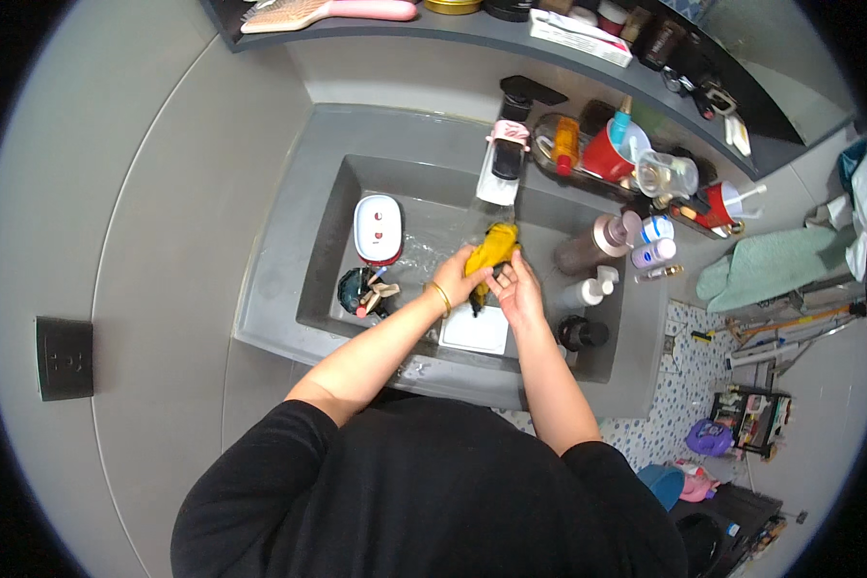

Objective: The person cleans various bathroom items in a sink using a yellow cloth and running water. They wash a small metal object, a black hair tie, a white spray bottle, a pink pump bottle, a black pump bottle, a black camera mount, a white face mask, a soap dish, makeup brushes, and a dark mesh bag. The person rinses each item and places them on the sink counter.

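both hands, left hand [456, 273] and right hand [516, 289], closed around a yellow cloth [491, 249] under the tap [504, 164], over the grey sink [337, 222], so water drains

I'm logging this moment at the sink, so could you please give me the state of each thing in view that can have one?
Yellow cloth: bunched, wet, held under the stream.
Left hand: closed on the yellow cloth.
Right hand: fingers gripping the cloth's lower end.
Faucet: running.
Sink: wet, water splashing on its floor.
White tray: lying flat in the sink.
Red cup: upright, holding toothbrushes.
Hairbrush: lying on the shelf.
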{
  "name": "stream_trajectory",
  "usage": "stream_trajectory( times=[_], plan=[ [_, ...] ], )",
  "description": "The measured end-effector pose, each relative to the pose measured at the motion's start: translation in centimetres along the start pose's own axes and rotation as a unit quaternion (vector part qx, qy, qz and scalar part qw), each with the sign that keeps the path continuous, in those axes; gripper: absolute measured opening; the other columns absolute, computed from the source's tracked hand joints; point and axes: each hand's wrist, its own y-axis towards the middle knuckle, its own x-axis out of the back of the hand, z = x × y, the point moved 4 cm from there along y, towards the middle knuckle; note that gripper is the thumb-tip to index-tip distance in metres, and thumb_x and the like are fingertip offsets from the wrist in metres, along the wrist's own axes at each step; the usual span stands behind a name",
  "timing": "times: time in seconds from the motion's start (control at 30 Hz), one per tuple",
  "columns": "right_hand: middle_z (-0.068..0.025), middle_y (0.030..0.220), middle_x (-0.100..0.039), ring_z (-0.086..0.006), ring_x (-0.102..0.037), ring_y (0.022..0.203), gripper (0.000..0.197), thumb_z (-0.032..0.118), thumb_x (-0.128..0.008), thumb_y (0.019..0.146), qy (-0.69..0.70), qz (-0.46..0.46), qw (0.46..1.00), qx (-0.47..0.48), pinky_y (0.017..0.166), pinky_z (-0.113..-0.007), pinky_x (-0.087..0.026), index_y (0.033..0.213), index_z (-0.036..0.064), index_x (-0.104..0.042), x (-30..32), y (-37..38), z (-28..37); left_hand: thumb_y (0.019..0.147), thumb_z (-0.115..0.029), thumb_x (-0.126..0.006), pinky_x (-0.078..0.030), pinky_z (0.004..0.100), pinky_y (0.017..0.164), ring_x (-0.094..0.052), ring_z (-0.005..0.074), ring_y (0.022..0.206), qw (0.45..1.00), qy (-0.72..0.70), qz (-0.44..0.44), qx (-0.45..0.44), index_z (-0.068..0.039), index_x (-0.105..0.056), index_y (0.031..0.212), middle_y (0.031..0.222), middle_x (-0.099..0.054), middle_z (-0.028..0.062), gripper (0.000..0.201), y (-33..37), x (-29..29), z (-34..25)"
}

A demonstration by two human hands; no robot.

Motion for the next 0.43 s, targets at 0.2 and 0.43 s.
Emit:
stream_trajectory(
  times=[0.2, 0.43],
  plan=[
    [-0.0052, 0.112, -0.047, -0.0136, -0.046, 0.099, 0.061, 0.028, -0.061, 0.078, -0.242, 0.080, 0.960, 0.114, 0.079, -0.027, -0.038, 0.126, 0.0087, -0.031, 0.2, -2.2, -0.1, 0.084, -0.035, -0.050, -0.045, 0.0267, 0.067, -0.057, 0.0132, 0.073, 0.937, -0.298, 0.045, 0.174, 0.000, -0.055, 0.097, 0.085, -0.061, 0.0074, 0.037, 0.7, 0.3, -2.7],
    [-0.0091, 0.105, -0.053, -0.0164, -0.053, 0.094, 0.046, 0.011, -0.059, 0.079, -0.182, 0.089, 0.968, 0.147, 0.081, -0.027, -0.044, 0.118, 0.0017, -0.038, -0.1, -1.9, -0.1, 0.081, -0.043, -0.051, -0.045, 0.0253, 0.067, -0.056, 0.0138, 0.073, 0.928, -0.320, 0.022, 0.188, -0.001, -0.056, 0.096, 0.084, -0.060, 0.0077, 0.045, 0.4, 1.1, -4.6]
  ],
)
